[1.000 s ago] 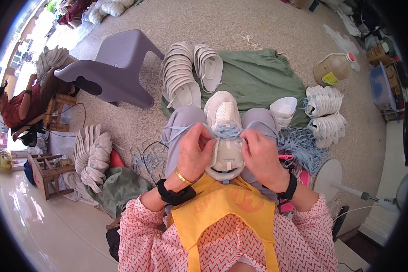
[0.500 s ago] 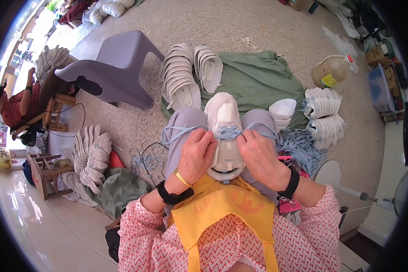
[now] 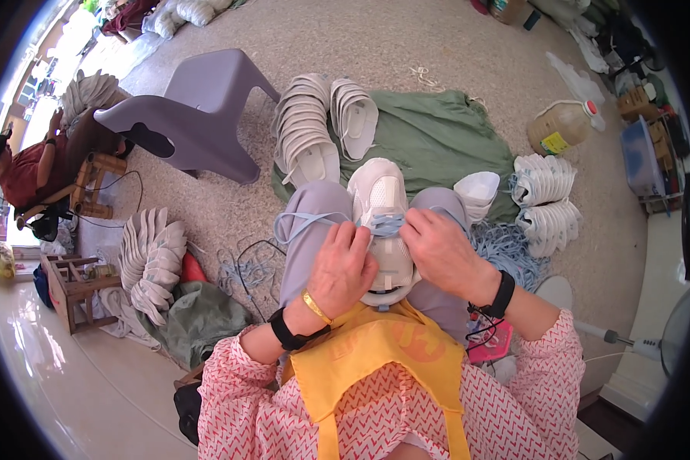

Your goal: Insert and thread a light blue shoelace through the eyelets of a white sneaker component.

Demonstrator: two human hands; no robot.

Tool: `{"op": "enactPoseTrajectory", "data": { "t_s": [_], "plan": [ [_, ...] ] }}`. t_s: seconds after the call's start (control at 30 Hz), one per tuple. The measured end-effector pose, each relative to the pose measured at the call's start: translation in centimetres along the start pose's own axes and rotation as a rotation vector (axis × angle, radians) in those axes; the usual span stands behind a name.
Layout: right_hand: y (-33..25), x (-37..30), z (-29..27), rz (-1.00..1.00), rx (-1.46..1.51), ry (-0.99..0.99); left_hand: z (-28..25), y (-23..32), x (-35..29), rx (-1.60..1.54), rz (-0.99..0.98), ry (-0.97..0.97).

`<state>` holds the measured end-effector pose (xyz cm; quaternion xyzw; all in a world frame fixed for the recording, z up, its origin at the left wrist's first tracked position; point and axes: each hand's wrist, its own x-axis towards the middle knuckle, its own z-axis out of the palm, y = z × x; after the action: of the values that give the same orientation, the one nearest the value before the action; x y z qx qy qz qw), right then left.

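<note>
A white shoe upper (image 3: 379, 190) rests between my knees, toe pointing away, with a light blue shoelace (image 3: 389, 225) threaded across its front eyelets. At the left edge of the lacing my left hand (image 3: 339, 268) is closed, its fingertips pinching at the shoelace by the eyelets. One end of the lace loops over my left knee. My right hand (image 3: 446, 249) pinches the lace at the right row of eyelets; its fingertips partly hide the spot. Below the lacing, the tongue (image 3: 391, 264) and the heel opening lie toward my yellow apron (image 3: 376, 341).
Nested shoe uppers (image 3: 303, 123) lie on a green cloth (image 3: 429, 130) ahead. More uppers (image 3: 544, 203) and a heap of blue laces (image 3: 510, 249) are at right, near a plastic jug (image 3: 563, 126). A purple chair (image 3: 199, 100) stands left; beyond it a person (image 3: 34, 169) sits.
My right hand has lifted slightly and turned at the right eyelets. My left hand has shifted a little, its fingers now straighter and closer to the lacing. The shoe upper has barely moved.
</note>
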<state>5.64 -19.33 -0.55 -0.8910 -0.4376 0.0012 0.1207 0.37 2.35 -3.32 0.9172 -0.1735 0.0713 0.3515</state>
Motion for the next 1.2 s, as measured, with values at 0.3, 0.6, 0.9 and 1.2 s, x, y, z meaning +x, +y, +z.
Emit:
{"op": "enactPoseTrajectory", "data": {
  "t_s": [0.3,0.6,0.9,1.2],
  "plan": [
    [-0.2,0.4,-0.5,0.011,0.032,-0.011,-0.2,0.0,-0.1,-0.031,0.002,0.023],
    [-4.2,0.4,0.2,0.239,0.62,0.185,0.0,-0.5,-0.4,-0.096,-0.028,0.062],
    [-3.2,1.8,3.7,0.247,0.405,0.192,-0.4,-0.4,-0.2,-0.304,-0.147,0.011],
    [-2.5,-0.7,-8.4,0.317,0.973,-0.059,-2.5,0.2,4.4,-0.816,-0.028,-0.365]
  ]
}}
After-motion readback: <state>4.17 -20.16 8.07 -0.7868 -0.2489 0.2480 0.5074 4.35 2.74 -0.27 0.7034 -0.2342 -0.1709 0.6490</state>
